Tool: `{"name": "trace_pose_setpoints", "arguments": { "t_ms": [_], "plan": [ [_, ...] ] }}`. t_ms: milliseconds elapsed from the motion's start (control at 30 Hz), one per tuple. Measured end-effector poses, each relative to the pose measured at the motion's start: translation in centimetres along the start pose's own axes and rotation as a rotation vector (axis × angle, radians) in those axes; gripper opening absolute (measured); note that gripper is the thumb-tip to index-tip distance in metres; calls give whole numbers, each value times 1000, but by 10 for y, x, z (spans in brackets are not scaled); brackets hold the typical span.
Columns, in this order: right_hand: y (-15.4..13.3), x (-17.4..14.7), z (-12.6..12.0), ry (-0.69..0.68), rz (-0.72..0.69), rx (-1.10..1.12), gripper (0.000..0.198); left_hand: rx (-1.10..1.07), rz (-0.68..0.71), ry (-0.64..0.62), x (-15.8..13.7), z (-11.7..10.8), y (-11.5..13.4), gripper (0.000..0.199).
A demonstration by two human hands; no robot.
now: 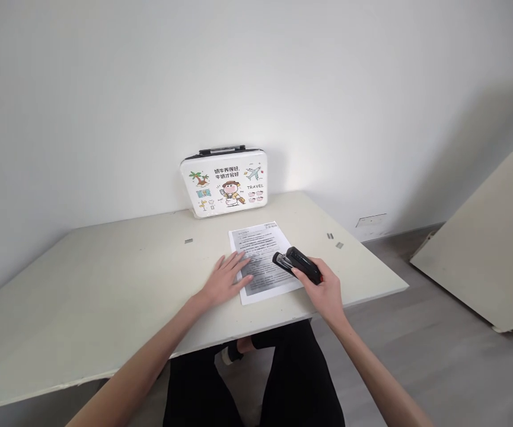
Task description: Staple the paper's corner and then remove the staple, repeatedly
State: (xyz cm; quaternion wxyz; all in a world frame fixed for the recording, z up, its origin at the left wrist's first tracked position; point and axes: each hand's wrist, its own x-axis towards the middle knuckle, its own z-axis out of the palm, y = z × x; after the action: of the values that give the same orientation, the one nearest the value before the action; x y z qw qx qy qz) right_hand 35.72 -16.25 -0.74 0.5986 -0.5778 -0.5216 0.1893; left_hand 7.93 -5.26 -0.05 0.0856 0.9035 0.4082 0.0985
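A printed sheet of paper (pixel 263 243) lies on the white table in front of me; whether it is one sheet or a stack I cannot tell. My left hand (pixel 226 277) rests flat at its left edge, fingers spread, fingertips on the print. In my right hand (pixel 326 290) is a black stapler (pixel 303 265), gripped at its rear end. The stapler's jaws are apart and point left, over the right side of the paper. Part of the paper's right edge is hidden behind the stapler and hand.
Against the wall stands a white cartoon-printed case (pixel 227 184) with a black handle. Small strips of staples (pixel 188 241) lie left of the paper, with more staple strips (pixel 339 245) to the right. The table's front edge (pixel 256 332) is just above my legs. A white panel (pixel 487 237) stands at the right.
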Motion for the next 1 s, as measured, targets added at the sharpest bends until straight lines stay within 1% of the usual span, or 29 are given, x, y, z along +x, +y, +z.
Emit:
{"name": "trace_pose_setpoints", "arguments": {
  "t_ms": [100, 200, 267, 333, 433, 500, 600, 700, 800, 900, 1000],
  "plan": [
    [-1, 2, 1, 12, -17, -11, 39, -27, 32, -20, 36, 9, 13, 64],
    [-2, 3, 1, 2, -31, -12, 37, -43, 69, -25, 61, 16, 30, 64],
    [-3, 3, 1, -9, -41, -13, 35, -67, 114, 9, 66, 18, 39, 62],
    [-3, 3, 0, -21, -45, -17, 34, -94, 144, 48, 58, 16, 43, 60],
    [-2, 2, 0, -33, -44, -27, 34, -107, 140, 40, 28, 8, 41, 59],
    [0, 2, 1, -42, -42, -33, 34, -102, 125, 7, -1, -1, 35, 58],
    [1, 1, 1, -82, -39, -38, 34, -93, 67, -11, -47, -18, 21, 55],
    [1, -1, 0, -147, -61, -60, 33, -77, -9, 15, -92, -32, 4, 54],
    [-1, -1, 2, -238, -87, -97, 31, -71, -66, 81, -131, -40, -14, 53],
    [-9, 1, 15, -360, -101, -133, 30, -111, -151, 141, -156, -42, -26, 52],
    [-23, 4, 41, -486, -134, -152, 30, -193, -273, 176, -165, -42, -28, 51]
  ]
}}
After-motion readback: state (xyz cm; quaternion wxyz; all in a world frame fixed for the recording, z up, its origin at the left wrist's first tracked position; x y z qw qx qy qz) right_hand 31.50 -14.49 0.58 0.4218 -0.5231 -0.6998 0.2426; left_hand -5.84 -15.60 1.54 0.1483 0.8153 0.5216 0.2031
